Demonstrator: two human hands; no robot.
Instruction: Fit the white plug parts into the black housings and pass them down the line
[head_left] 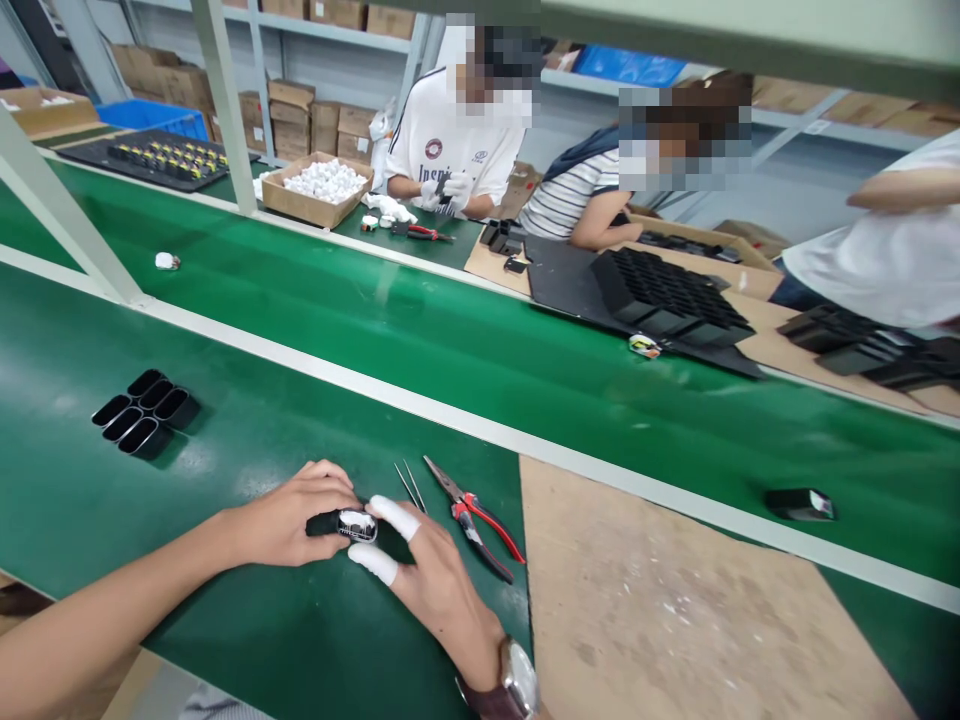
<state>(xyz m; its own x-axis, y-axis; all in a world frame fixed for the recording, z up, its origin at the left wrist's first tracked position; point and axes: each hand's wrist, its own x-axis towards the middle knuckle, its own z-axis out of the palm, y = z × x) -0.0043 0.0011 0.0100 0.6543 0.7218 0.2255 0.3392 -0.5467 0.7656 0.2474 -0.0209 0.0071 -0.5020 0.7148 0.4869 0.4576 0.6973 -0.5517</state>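
A small black oval casing (322,523) lies tilted between my hands just above the green table, its open end showing a white piece (356,520) inside. My left hand (296,515) is closed around the casing's left part. With white finger cots on thumb and index finger, my right hand (435,570) pinches the casing by its open end. Right of it on the table lie tweezers (410,485) and red-handled long-nose pliers (472,520). A cluster of several empty black oval casings (146,412) stands upright to the left.
A green conveyor belt (420,330) runs beyond a pale rail (337,390), carrying a black casing (799,504) and small white parts. Cardboard (675,600) covers the table at right. Across the belt, people work beside a box of white parts (315,215) and stacked black casings (667,300).
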